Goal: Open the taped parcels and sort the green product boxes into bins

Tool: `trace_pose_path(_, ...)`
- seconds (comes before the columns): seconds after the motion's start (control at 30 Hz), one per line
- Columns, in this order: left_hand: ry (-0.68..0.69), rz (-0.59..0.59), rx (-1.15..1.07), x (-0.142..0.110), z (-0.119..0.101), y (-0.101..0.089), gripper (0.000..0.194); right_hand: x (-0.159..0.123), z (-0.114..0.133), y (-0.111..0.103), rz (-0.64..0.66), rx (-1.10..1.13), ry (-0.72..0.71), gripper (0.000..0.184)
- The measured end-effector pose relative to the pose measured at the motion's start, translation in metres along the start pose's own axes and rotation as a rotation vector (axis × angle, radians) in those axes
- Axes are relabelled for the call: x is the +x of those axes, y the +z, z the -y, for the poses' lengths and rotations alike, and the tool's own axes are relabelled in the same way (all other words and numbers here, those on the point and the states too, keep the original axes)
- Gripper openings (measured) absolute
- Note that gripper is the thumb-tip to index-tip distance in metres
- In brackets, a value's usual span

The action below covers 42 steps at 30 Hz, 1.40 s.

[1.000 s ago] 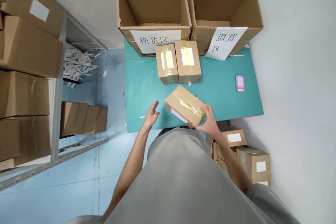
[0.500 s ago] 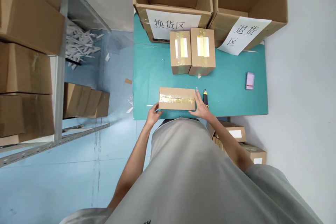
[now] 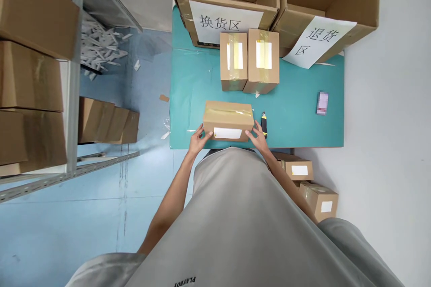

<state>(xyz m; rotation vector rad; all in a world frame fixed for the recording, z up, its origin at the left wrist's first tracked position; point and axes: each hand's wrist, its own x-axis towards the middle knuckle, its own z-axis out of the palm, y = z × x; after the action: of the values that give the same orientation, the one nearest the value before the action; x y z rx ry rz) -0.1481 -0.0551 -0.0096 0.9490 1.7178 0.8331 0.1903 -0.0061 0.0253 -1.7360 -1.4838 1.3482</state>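
Note:
A taped cardboard box (image 3: 229, 119) is at the front edge of the green table, its white label facing me. My left hand (image 3: 198, 140) grips its left end, thumb on the front face and fingers along the side. At the opposite end my right hand (image 3: 257, 137) holds it the same way. Just right of the box lies a black and yellow box cutter (image 3: 264, 125). Two smaller taped boxes, a left one (image 3: 233, 63) and a right one (image 3: 263, 60), stand side by side farther back.
Two big open cartons with paper signs, one left (image 3: 229, 2) and one right (image 3: 350, 31), stand at the table's (image 3: 303, 121) back. A small pinkish item (image 3: 322, 103) lies at right. Shelving with boxes (image 3: 30, 76) is on the left; more boxes (image 3: 318, 199) stand low at right.
The box went from my right hand alone, tilted in the air, to both hands at the table's front. It has since tipped so its label faces me. The box cutter came into sight.

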Motion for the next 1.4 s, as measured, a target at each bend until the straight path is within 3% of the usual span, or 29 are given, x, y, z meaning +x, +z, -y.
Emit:
trace_pose_path(0.17, 0.003, -0.112, 0.029, 0.0, -0.009, -0.002, 0.044, 0.017, 0.004, -0.006, -0.089, 0.01, 0.044, 0.083)
trace_pose_path(0.37, -0.121, -0.118, 0.013, -0.001, -0.006, 0.012, 0.038, 0.032, -0.027, -0.002, -0.074, -0.032, 0.138, 0.064)
trace_pose_path(0.5, -0.202, -0.101, -0.042, -0.009, 0.003, 0.011, 0.036, 0.014, -0.05, -0.011, -0.106, -0.004, 0.18, 0.058)
trace_pose_path(0.67, -0.229, -0.044, -0.033, -0.03, 0.008, 0.017, 0.038, -0.015, -0.061, -0.008, -0.036, -0.018, 0.193, 0.044)
trace_pose_path(0.83, -0.216, -0.073, -0.013, -0.038, -0.004, 0.026, 0.041, -0.015, -0.045, -0.001, 0.004, 0.009, 0.146, 0.042)
trace_pose_path(1.0, -0.113, -0.224, 0.071, -0.022, -0.037, 0.01, 0.036, 0.002, -0.006, -0.016, -0.083, 0.049, 0.033, 0.061)
trace_pose_path(1.17, -0.025, -0.321, 0.117, -0.007, -0.064, 0.0, 0.038, 0.022, 0.027, -0.02, -0.151, -0.014, -0.018, 0.054)
trace_pose_path(1.27, -0.079, -0.339, 0.114, 0.0, -0.065, 0.003, 0.035, 0.033, 0.026, -0.018, -0.121, -0.041, 0.067, 0.054)
trace_pose_path(1.4, -0.068, -0.303, 0.072, 0.008, -0.048, 0.002, 0.046, 0.039, 0.004, -0.026, -0.096, -0.003, 0.072, 0.056)
